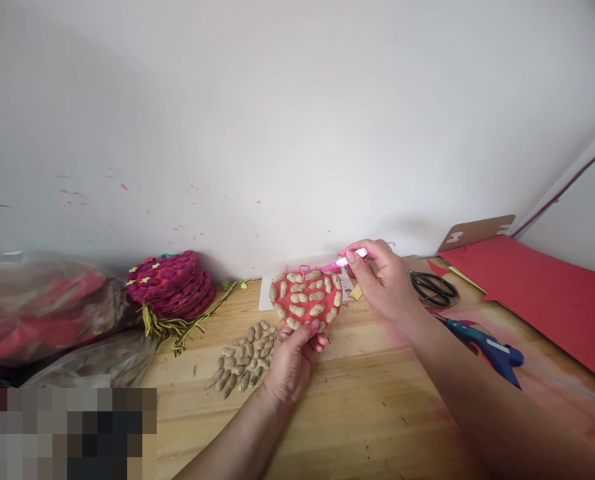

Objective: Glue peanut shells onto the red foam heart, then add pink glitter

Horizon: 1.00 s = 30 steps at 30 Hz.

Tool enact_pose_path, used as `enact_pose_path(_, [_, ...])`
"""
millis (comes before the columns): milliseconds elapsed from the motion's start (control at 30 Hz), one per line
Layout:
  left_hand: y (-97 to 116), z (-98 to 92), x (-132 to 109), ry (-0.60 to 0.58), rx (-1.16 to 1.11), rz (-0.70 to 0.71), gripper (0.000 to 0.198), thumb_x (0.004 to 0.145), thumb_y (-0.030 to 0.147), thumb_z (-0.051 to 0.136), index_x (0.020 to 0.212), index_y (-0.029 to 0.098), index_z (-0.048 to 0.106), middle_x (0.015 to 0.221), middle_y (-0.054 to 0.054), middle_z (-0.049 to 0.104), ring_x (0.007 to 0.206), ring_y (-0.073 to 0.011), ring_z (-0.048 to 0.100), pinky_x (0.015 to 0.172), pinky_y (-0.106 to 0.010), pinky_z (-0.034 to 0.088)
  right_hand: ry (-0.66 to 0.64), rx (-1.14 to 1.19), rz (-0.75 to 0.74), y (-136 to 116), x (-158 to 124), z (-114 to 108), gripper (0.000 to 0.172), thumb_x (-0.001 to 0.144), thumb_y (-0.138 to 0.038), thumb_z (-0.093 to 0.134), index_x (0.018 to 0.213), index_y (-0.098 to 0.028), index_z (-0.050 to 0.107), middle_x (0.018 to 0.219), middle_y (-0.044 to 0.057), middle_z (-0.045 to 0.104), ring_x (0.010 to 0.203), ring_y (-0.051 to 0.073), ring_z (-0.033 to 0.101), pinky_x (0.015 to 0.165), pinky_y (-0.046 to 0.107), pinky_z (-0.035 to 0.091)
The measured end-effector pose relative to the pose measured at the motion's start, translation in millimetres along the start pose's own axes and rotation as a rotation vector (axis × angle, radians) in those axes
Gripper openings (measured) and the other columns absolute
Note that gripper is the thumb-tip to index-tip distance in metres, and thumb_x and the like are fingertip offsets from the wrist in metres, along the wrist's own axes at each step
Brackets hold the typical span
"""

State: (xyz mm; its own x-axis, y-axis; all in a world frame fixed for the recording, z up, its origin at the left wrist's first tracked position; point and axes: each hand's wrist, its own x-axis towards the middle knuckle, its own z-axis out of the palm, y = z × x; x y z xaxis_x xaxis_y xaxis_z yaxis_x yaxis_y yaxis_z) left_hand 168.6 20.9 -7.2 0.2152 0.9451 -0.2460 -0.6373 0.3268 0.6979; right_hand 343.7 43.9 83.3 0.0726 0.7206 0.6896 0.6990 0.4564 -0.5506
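My left hand (293,357) pinches the lower tip of a red heart-shaped piece (307,299) covered with peanut shells and holds it up over the wooden table (357,400). My right hand (384,280) is closed around a pink and white pen (347,261). The pen's tip touches the heart's upper right edge. A pile of loose peanut shells (244,360) lies on the table just left of my left hand. A white sheet (297,267) lies behind the heart.
A stack of dark red round pieces with yellow stars (172,283) and fringe stands at the back left. Plastic bags (42,307) fill the left. Black scissors (434,288), a blue glue gun (487,347), red paper (542,293) and a cardboard piece (477,231) lie right.
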Motion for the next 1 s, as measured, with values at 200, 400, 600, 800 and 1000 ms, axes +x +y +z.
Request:
enact_pose_path(200, [-3.3, -1.6, 2.4, 0.061, 0.12, 0.097, 0.045, 0.057, 0.046, 0.096, 0.078, 0.015, 0.071, 0.066, 0.002, 0.064, 0.05, -0.0052, 0.047, 0.041, -0.016, 0.036, -0.035, 0.003, -0.06, -0.3, -3.4, 2.9, 0.019, 0.1, -0.034, 0.054, 0.091, -0.027, 0.069, 0.09, 0.003, 0.073, 0.09, 0.022, 0.065, 0.081, 0.036, 0.049])
enact_pose_path(400, [-5.8, -5.5, 7.3, 0.109, 0.182, 0.154, 0.048, 0.06, 0.051, 0.093, 0.084, 0.016, 0.072, 0.073, 0.002, 0.066, 0.052, -0.0045, 0.046, 0.043, -0.016, 0.037, -0.025, 0.04, -0.072, 1.5, -4.2, 3.4, 0.019, 0.101, -0.032, 0.055, 0.091, -0.026, 0.069, 0.091, 0.004, 0.072, 0.088, 0.021, 0.064, 0.079, 0.035, 0.048])
enact_pose_path(600, [-4.0, -6.8, 8.8, 0.119, 0.247, 0.22, 0.048, 0.065, 0.053, 0.09, 0.088, 0.015, 0.071, 0.076, 0.001, 0.066, 0.055, -0.006, 0.047, 0.044, -0.017, 0.04, -0.034, 0.059, -0.148, 4.4, -4.7, 8.8, 0.013, 0.099, -0.028, 0.059, 0.092, -0.025, 0.069, 0.089, 0.003, 0.073, 0.086, 0.021, 0.064, 0.078, 0.036, 0.048])
enact_pose_path(800, [-5.8, -8.6, 11.2, 0.117, 0.321, 0.278, 0.048, 0.069, 0.053, 0.087, 0.092, 0.014, 0.071, 0.077, -0.001, 0.067, 0.055, -0.0071, 0.047, 0.044, -0.018, 0.042, -0.001, 0.086, -0.199, 6.6, -5.1, 11.5, 0.011, 0.099, -0.024, 0.059, 0.094, -0.024, 0.069, 0.089, 0.004, 0.073, 0.087, 0.021, 0.063, 0.079, 0.037, 0.048])
enact_pose_path(1000, [-7.2, -9.9, 13.0, 0.116, 0.358, 0.3, 0.05, 0.068, 0.055, 0.087, 0.091, 0.015, 0.07, 0.078, -0.002, 0.067, 0.054, -0.0076, 0.046, 0.045, -0.02, 0.042, -0.002, 0.064, -0.172, 7.0, -4.6, 10.0, 0.013, 0.099, -0.026, 0.059, 0.092, -0.024, 0.068, 0.087, 0.004, 0.073, 0.084, 0.02, 0.063, 0.076, 0.035, 0.048])
